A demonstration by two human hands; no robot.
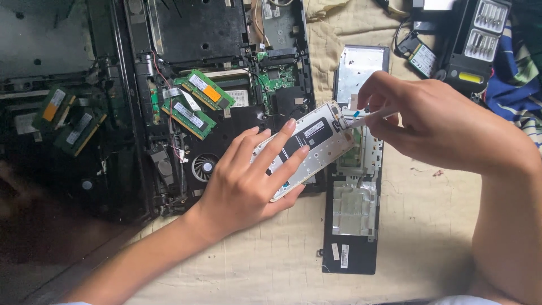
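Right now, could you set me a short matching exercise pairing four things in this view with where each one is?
1. drive
2. memory sticks
3. bit case
4. fan

a. top right corner
b. under the left hand
c. green, in the open laptop
d. round, by the left fingers

Pairs: 1-b, 2-c, 3-a, 4-d

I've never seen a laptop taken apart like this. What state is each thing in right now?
Laptop: opened, insides bare.
Memory sticks: tilted up in their slots.
Fan: uncovered.
Drive: out, held flat by left hand.
Tool: pinched in right hand, tip at the drive's corner.
Cover panel: off, inside up.
Bit case: open.
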